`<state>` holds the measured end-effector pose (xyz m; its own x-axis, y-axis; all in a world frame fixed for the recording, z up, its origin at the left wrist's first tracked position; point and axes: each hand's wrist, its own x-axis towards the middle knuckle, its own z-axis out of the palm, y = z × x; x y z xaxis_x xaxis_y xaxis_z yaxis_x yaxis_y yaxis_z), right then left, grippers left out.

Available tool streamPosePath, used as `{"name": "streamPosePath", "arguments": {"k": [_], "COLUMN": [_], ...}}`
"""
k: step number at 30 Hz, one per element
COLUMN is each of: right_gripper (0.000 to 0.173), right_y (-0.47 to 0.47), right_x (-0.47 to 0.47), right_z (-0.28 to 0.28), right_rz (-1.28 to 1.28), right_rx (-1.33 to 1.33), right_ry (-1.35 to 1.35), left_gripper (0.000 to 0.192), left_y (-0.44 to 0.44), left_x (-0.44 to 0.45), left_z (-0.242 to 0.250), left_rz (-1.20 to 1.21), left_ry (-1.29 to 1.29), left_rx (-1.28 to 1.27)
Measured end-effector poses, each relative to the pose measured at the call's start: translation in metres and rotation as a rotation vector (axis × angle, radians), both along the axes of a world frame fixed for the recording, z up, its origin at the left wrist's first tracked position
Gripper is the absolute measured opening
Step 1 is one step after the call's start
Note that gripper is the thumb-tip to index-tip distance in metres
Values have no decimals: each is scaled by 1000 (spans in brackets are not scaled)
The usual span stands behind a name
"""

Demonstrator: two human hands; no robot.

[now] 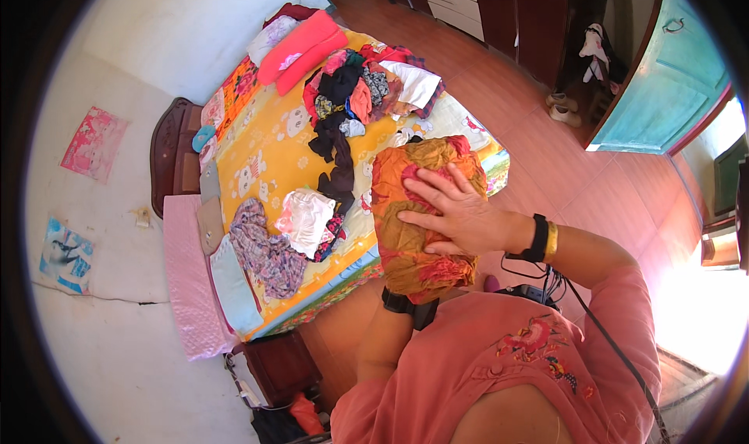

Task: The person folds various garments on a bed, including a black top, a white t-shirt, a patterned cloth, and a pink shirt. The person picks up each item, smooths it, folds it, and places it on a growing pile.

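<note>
A crumpled cloth [398,227] in orange, mustard and red is held up in front of my chest, over the near side of the bed. My right hand [453,213] lies flat on top of it with the fingers spread. My left forearm [383,338] reaches beneath the cloth, which hides the left hand, so its grip does not show. On the bed [269,142] lie a heap of mixed clothes [357,87], dark garments [339,169], a folded white garment [307,218] and a plaid purple garment [266,248].
Red folded bedding [304,49] sits at the bed's far end. Pillows [234,283] line the wall side. A dark nightstand [284,365] stands by the near corner. Tiled floor [562,175] runs along the right, towards a turquoise door [661,87]. Black cables [550,280] hang beside me.
</note>
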<state>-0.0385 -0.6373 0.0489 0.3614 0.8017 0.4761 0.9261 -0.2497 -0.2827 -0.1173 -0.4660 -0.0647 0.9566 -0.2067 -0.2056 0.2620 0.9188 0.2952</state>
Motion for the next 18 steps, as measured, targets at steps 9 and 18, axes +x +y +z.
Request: {"name": "streamPosePath", "arguments": {"k": [9, 18], "right_gripper": [86, 47], "right_y": [-27, -39], "right_x": [4, 10], "right_z": [-38, -35], "right_rz": [152, 23], "right_rx": [656, 856], "right_ry": [1741, 1917], "left_gripper": [75, 82], "left_y": [1, 16], "left_x": [-10, 9], "left_z": [5, 70], "left_rz": [-121, -41], "left_ry": [-214, -15], "left_rx": [-218, 400]}}
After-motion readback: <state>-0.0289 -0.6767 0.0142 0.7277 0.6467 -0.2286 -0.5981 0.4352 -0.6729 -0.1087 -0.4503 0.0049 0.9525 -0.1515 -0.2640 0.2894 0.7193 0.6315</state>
